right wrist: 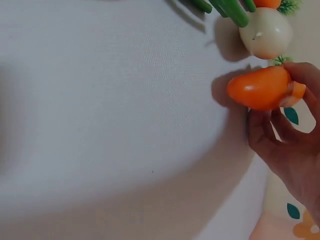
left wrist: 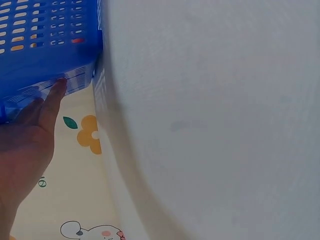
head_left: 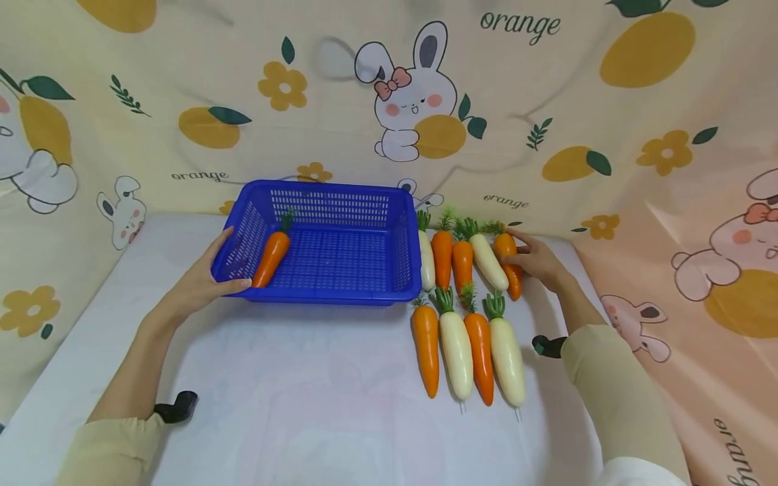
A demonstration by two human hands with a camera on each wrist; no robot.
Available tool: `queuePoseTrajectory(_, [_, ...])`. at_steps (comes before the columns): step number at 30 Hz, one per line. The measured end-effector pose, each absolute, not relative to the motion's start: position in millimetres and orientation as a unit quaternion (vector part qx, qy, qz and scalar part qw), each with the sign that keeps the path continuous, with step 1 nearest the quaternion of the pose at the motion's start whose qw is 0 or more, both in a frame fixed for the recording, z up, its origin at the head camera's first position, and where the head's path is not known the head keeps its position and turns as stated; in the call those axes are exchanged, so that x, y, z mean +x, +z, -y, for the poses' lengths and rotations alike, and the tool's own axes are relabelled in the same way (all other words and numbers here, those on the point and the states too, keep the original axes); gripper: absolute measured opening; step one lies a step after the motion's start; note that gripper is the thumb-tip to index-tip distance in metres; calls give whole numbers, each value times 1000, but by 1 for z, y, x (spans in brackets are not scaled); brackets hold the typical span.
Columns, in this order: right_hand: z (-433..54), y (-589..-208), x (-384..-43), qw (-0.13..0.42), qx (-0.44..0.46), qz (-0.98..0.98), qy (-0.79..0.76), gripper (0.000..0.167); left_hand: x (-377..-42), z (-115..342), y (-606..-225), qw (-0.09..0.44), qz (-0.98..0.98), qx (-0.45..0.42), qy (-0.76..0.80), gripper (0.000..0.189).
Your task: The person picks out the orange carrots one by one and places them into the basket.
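Observation:
A blue plastic basket [head_left: 328, 295] stands at the back of the table with one orange carrot [head_left: 271, 259] lying inside its left end. My left hand [head_left: 197, 280] grips the basket's left front corner, thumb over the rim and fingers along the outer side. In the left wrist view, those fingers [left wrist: 52, 102] touch the slotted wall. At the right end of the back row, my right hand [head_left: 537, 260] holds another carrot [head_left: 509, 260] between thumb and fingers. The right wrist view shows this carrot [right wrist: 260, 89] from its tip end, beside a white radish [right wrist: 267, 34].
Right of the basket, carrots and white radishes lie in two rows. The back row includes a radish [head_left: 488, 262] and a carrot [head_left: 442, 258]; the front row includes a carrot [head_left: 427, 351] and a radish [head_left: 507, 361]. A printed cloth [head_left: 340, 88] hangs behind the white table [head_left: 292, 405].

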State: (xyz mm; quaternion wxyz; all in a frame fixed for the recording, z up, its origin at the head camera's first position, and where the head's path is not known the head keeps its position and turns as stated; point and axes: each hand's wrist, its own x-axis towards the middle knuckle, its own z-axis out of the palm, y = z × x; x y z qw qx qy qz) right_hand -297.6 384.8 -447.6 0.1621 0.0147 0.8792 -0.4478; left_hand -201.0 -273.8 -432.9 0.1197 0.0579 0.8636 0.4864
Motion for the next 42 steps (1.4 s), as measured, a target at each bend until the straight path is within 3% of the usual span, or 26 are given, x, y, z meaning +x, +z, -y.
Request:
queuePoseTrajectory(15, [-365,-406,-276,146,-38,-868,-473,66,-195,272,-430,119,-872,48,473,108])
queuePoseTrajectory(28, [-296,-377,-262,174,-75,-793,-579,75,-191,271,-428,143,-862,71,481,112])
queuePoseTrajectory(42, [-200,-359,-283,196,-113,-787,-574,77,-199,272,-431,139,-862,58,483,112])
